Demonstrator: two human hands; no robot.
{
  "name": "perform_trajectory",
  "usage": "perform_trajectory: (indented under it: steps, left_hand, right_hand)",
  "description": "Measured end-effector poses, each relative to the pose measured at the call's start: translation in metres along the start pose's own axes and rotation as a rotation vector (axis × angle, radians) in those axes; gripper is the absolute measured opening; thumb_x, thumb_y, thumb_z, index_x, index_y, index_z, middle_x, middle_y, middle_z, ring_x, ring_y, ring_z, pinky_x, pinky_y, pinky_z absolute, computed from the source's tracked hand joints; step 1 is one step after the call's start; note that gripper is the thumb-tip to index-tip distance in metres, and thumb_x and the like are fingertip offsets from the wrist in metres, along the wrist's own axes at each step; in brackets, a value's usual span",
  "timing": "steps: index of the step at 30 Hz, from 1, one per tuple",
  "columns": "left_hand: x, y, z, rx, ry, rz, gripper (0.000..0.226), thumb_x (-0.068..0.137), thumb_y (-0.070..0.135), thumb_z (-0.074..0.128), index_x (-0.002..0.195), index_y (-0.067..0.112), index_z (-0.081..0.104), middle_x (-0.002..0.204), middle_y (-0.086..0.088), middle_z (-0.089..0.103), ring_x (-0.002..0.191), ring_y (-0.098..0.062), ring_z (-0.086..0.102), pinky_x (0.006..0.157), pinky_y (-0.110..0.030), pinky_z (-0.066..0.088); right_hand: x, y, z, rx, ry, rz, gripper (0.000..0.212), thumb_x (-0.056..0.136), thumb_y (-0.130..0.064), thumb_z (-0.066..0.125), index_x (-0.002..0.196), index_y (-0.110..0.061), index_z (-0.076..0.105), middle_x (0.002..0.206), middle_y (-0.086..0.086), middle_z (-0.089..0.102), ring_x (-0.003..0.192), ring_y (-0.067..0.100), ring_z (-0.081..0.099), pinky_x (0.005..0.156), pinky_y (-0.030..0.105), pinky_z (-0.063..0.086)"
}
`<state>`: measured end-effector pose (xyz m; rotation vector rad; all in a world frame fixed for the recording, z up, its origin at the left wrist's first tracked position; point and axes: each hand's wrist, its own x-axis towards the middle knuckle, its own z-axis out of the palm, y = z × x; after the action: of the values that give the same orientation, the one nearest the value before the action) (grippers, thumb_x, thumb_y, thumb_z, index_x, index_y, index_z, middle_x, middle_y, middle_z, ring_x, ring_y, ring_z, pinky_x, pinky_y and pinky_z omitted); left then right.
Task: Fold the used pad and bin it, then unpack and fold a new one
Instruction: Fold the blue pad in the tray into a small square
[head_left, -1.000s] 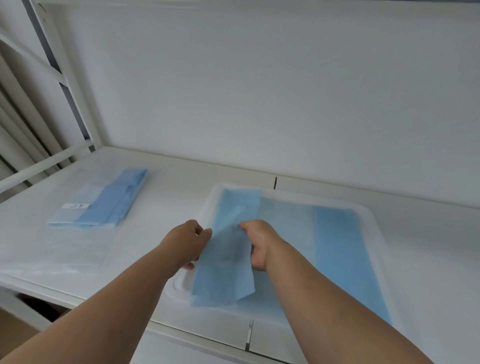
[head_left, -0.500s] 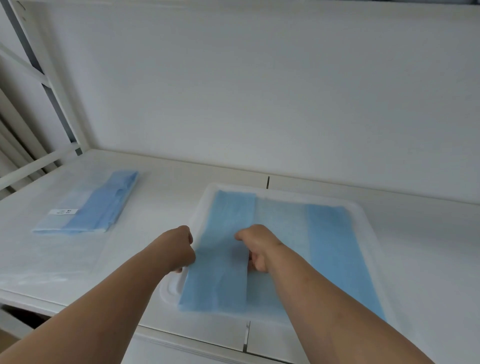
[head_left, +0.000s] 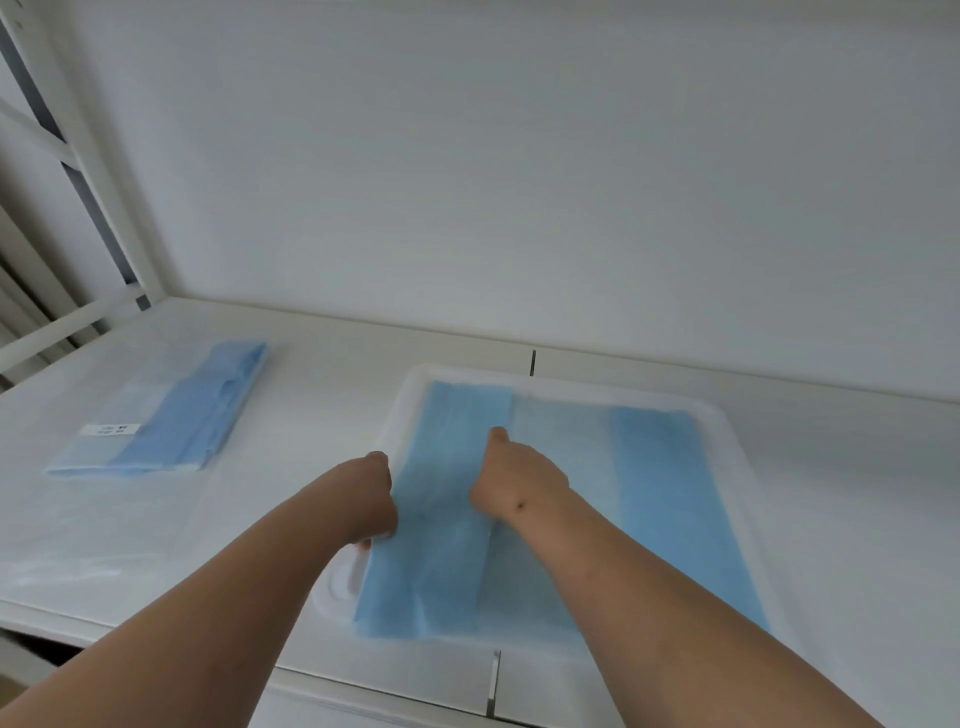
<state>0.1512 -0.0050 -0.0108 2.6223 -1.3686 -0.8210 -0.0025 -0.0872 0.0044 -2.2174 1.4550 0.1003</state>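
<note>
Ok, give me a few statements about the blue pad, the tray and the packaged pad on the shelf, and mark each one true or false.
1. The blue pad lies in the white tray. True.
2. The pad's left flap is folded over toward its middle. True.
3. The left hand rests on the packaged pad. False: it grips the left edge of the pad in the tray.
4. The right hand hangs off the pad. False: it rests on the folded flap.
5. The packaged pad sits right of the tray. False: it lies to the left, apart from it.
</note>
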Motion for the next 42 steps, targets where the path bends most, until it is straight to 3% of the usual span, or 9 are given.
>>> perform_trajectory:
  steps: [3,8,14,18,23,27,30,35,42]
  left_hand:
    - [0.003,0.001,-0.002,-0.091,-0.006,-0.005,0.027,0.079,0.013,0.055,0.104,0.011,0.047,0.081,-0.011,0.070,0.071,-0.025,0.073,0.067,-0.036,0.059]
    - [0.001,0.007,0.000,-0.086,0.091,0.025,0.030,0.079,0.014,0.056,0.108,0.010,0.048,0.088,-0.008,0.062,0.069,-0.027,0.070,0.062,-0.037,0.058]
    - [0.006,0.003,-0.001,-0.631,0.031,-0.045,0.038,0.078,-0.005,0.059,0.109,0.016,0.053,0.084,-0.018,0.062,0.064,-0.029,0.059,0.072,-0.042,0.058]
    - [0.006,0.003,-0.002,-0.629,-0.002,-0.014,0.041,0.077,-0.008,0.053,0.106,0.021,0.055,0.098,-0.025,0.065,0.066,-0.028,0.056,0.066,-0.036,0.054]
    - [0.004,0.010,-0.003,-0.605,-0.051,0.020,0.042,0.082,-0.011,0.045,0.103,0.021,0.062,0.092,-0.014,0.053,0.066,-0.024,0.048,0.053,-0.027,0.044]
    - [-0.001,0.016,-0.005,-0.596,-0.035,0.035,0.051,0.085,-0.011,0.043,0.121,0.020,0.061,0.104,-0.017,0.059,0.067,-0.021,0.051,0.050,-0.022,0.045]
    - [-0.004,0.025,-0.007,-0.638,-0.008,0.062,0.056,0.086,-0.010,0.045,0.132,0.019,0.056,0.088,-0.014,0.060,0.065,-0.020,0.053,0.050,-0.021,0.046]
    - [-0.013,0.051,-0.013,-0.591,0.040,0.169,0.060,0.085,-0.008,0.045,0.138,0.019,0.051,0.075,-0.009,0.057,0.058,-0.016,0.050,0.050,-0.020,0.044]
    - [-0.030,0.100,-0.006,-0.501,0.009,0.299,0.063,0.088,-0.004,0.047,0.145,0.021,0.041,0.094,-0.007,0.058,0.063,-0.011,0.056,0.051,-0.017,0.043]
  right_hand:
    - [-0.001,0.003,0.004,-0.145,0.029,-0.071,0.042,0.084,-0.020,0.052,0.125,-0.014,0.044,0.120,0.010,0.045,0.107,0.030,0.053,0.077,0.036,0.041]
    - [0.005,0.007,0.011,-0.187,-0.059,-0.126,0.042,0.086,-0.024,0.053,0.126,-0.015,0.046,0.122,0.009,0.044,0.109,0.031,0.053,0.085,0.038,0.045]
    - [0.004,0.009,-0.003,-0.121,-0.191,-0.152,0.066,0.082,-0.035,0.070,0.139,-0.015,0.043,0.131,0.006,0.054,0.114,0.026,0.057,0.092,0.035,0.050]
    - [-0.002,0.009,-0.006,-0.182,-0.288,-0.151,0.093,0.073,-0.040,0.080,0.147,-0.018,0.028,0.136,0.008,0.051,0.118,0.029,0.056,0.096,0.041,0.049]
    - [-0.002,0.013,-0.001,-0.238,-0.260,-0.139,0.086,0.073,-0.037,0.079,0.143,-0.018,0.033,0.128,0.008,0.056,0.112,0.029,0.058,0.094,0.041,0.051]
    - [-0.003,0.017,-0.005,-0.063,-0.164,-0.154,0.060,0.088,-0.034,0.064,0.140,-0.016,0.041,0.136,0.007,0.052,0.121,0.026,0.053,0.096,0.034,0.046]
    - [-0.002,0.020,-0.010,0.153,-0.156,-0.130,0.055,0.092,-0.034,0.059,0.142,-0.017,0.042,0.139,0.006,0.049,0.114,0.022,0.053,0.093,0.032,0.045]
    - [0.000,0.032,-0.014,0.649,-0.162,-0.003,0.038,0.092,-0.034,0.059,0.127,-0.019,0.055,0.095,0.001,0.062,0.068,0.013,0.056,0.061,0.025,0.044]
    - [0.000,0.058,-0.034,1.062,-0.088,0.145,0.027,0.098,-0.032,0.049,0.114,-0.014,0.059,0.084,0.007,0.062,0.059,0.017,0.058,0.055,0.026,0.045]
